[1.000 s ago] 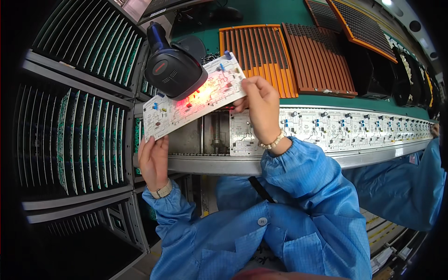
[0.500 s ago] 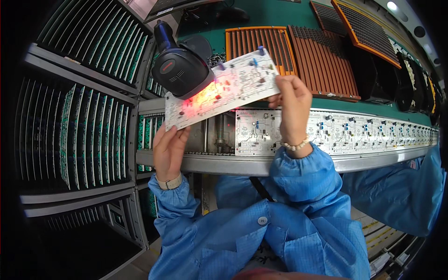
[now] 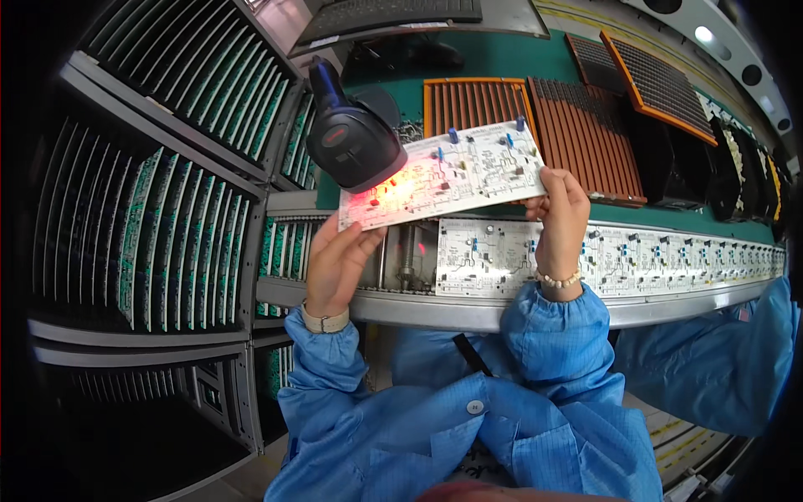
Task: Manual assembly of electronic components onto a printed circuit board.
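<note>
Between both hands I hold up a white circuit board (image 3: 468, 171) with blue and dark components on its face. My left hand (image 3: 339, 263) grips its lower left corner, and my right hand (image 3: 562, 219) pinches its right end. Above the board's left part stands a black barcode scanner (image 3: 351, 146), its red light shining on the board. The scanner's head overlaps the board's upper left corner in view, so that corner is hidden. Below the held board, a row of similar white boards (image 3: 481, 272) lies along the metal conveyor rail (image 3: 401, 311).
At left, racks (image 3: 259, 251) hold several upright green boards. Brown slotted trays (image 3: 581, 142) and an orange-framed one (image 3: 477, 109) lie on the green bench (image 3: 514, 57). A keyboard (image 3: 393, 17) is at the back. A blue sleeve (image 3: 711, 351) shows at the right.
The board has turned to lie more level in view and its left end sits further under the scanner. Both hands still hold it. The whole view has shifted slightly.
</note>
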{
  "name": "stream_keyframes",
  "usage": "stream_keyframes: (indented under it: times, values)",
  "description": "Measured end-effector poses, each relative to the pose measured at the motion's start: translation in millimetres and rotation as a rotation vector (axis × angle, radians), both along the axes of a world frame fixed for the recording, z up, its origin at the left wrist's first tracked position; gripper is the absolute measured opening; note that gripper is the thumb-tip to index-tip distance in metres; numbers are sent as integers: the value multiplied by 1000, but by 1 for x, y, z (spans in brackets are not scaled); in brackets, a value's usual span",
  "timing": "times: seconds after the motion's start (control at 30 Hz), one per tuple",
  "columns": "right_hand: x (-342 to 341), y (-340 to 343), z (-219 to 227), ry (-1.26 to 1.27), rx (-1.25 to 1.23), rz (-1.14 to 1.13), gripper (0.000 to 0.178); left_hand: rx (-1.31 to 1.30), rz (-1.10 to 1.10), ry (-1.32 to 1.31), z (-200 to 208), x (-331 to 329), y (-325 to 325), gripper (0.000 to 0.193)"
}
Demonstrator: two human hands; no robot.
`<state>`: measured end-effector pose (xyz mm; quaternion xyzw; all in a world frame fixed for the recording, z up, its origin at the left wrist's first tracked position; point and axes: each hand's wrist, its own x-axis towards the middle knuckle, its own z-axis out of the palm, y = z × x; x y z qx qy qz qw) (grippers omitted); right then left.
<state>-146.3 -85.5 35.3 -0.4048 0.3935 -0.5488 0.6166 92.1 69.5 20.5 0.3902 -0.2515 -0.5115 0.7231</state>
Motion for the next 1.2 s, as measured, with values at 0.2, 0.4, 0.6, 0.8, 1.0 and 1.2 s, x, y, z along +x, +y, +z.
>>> stream_keyframes:
  times: [0.2,0.4,0.6,0.8,1.0,1.2]
  values:
    - [-8,-5,-2,24,-25,-51,15,-5,-71,22,0,-6,-7,41]
    - [-6,4,1,85,-55,0,17,36,-55,15,0,-1,7,45]
    - [-6,45,-5,710,-353,317,23,87,142,-112,-7,23,53,58]
    - [21,92,-8,924,-649,436,36,380,539,-683,-22,49,93,45]
    - [35,102,-22,1019,-636,516,38,636,606,-1274,-54,85,109,42]
    - [42,108,-34,1148,-671,589,41,718,521,-1351,-53,91,102,46]
